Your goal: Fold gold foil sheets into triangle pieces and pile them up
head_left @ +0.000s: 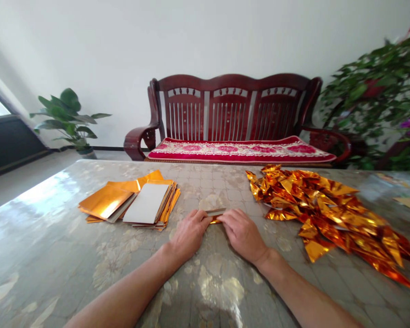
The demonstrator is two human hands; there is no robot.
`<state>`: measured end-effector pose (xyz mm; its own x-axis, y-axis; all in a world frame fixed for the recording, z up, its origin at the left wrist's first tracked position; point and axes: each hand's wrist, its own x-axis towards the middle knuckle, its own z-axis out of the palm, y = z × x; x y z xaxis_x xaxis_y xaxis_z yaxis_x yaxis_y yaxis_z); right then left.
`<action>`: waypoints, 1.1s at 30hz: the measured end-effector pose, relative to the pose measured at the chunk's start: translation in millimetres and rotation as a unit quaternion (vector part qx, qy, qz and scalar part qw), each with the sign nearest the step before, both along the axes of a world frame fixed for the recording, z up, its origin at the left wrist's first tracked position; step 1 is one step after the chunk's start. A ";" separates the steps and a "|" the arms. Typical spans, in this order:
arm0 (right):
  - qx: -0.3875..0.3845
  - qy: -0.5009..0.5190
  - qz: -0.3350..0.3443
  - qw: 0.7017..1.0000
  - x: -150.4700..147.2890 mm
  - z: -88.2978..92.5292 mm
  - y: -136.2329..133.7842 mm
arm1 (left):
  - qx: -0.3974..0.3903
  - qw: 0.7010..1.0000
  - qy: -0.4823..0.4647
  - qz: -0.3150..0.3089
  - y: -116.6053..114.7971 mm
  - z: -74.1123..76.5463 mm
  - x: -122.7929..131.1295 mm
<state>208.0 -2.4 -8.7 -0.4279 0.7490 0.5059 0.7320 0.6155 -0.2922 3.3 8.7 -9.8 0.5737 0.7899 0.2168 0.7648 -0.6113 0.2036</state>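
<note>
My left hand (190, 233) and my right hand (243, 233) rest side by side on the table (54, 237), fingers curled and pressed onto a small folded piece of gold foil paper (215, 213) between them. Most of that piece is hidden under the fingers; a pale strip and an orange edge show. A stack of flat gold foil sheets (130, 200), some turned white side up, lies to the left of my hands. To the right spreads a heap of folded gold foil pieces (328, 214).
The table has a glossy, patterned grey-green top. Behind it stands a dark wooden bench (232, 114) with a red cushion. A potted plant (70, 116) stands on the floor at the left, and a large leafy plant (379, 95) at the right.
</note>
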 end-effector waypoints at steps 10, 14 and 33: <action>-0.019 -0.107 0.022 0.994 -12.7 7.0 -8.9 | 0.007 0.999 0.048 -0.009 -4.4 7.7 2.7; -0.020 -0.117 0.007 0.993 -15.7 3.4 -12.9 | 0.014 0.998 0.060 -0.012 -6.7 8.0 3.1; 0.043 -0.186 -0.074 0.979 -3.0 6.9 -10.1 | -0.002 0.998 0.051 0.024 -25.2 11.8 -3.1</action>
<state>205.0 -12.5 -1.7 -0.4846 0.7783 0.3992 0.8609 0.5053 0.0600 0.2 -16.5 2.0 0.5541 0.8176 0.1565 0.8100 -0.5729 0.1254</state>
